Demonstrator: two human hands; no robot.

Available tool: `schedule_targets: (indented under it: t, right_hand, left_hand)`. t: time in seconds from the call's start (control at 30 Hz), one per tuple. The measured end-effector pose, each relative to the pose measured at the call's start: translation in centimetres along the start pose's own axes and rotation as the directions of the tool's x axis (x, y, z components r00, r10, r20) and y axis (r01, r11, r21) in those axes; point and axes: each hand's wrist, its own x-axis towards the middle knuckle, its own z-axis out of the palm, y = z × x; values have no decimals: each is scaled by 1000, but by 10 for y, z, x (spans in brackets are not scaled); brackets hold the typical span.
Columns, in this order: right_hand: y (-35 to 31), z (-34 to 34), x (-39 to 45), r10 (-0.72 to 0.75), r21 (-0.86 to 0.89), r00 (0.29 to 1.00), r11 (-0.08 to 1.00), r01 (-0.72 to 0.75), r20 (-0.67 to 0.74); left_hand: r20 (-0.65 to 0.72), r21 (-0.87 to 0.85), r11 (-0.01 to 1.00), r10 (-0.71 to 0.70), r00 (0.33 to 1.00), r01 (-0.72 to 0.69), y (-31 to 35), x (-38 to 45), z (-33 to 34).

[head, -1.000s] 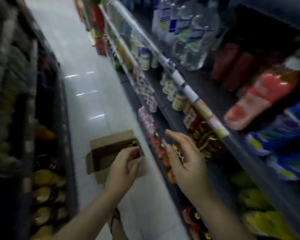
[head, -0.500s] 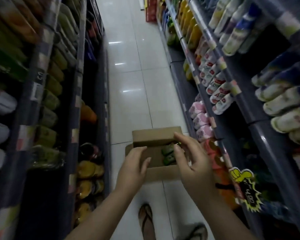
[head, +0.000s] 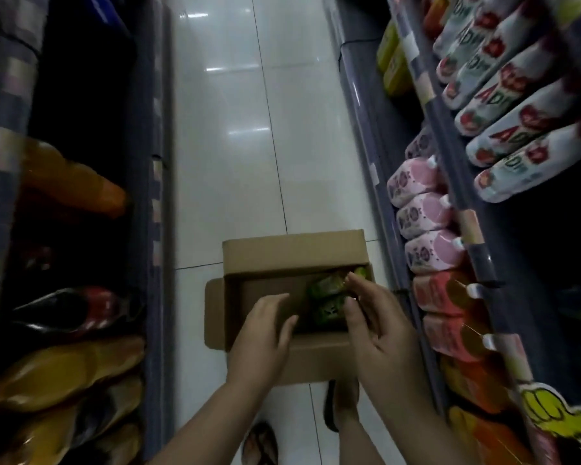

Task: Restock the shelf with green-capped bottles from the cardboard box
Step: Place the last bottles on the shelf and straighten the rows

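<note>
Currently at the pick step: both hands are lowered into the open cardboard box [head: 292, 253], which sits on the aisle floor [head: 235, 162] beside the foot of the right-hand shelf [head: 477, 260]. The right hand [head: 379, 320] is at the box's right side, fingers spread apart and curled toward the green-capped bottles [head: 326, 293]; thumb and fingertips appear to touch the upper one, but no closed grasp is visible. The left hand [head: 262, 337] hovers over the box's near edge, fingers loosely together and slightly bent, holding nothing.

Box contents: only a few bottles show, clustered against the right wall, lying rather than upright; exact count cannot be told in the dim light. The rest of the box floor looks bare, so stock is judged nearly used up.

Next move, as a judgement: close the right hand around one bottle, lift it clear of the box wall, then carry it to the shelf on the right. Target slot not identifiable here.
</note>
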Motion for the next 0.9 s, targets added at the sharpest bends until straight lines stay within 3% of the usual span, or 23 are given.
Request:
schedule_targets:
  t: [0.33,0.47,0.73,0.9]
  right_hand:
    - [157,5,71,178,-29,980,983,-181,-85]
    - [204,15,78,285,19,952,958,-285,-114]
    - [238,32,82,375,43,908,927,-373,-188]
    - [250,43,80,496,165,836,868,-468,-236]
  left_hand:
    - [82,37,999,2,997,-5,-56,97,129]
    - [99,-29,999,-40,994,43,-74,120,164]
    - [117,-61,998,-20,993,27,-90,148,196]
    - [148,-39,999,-26,989,32,-103,154,210]
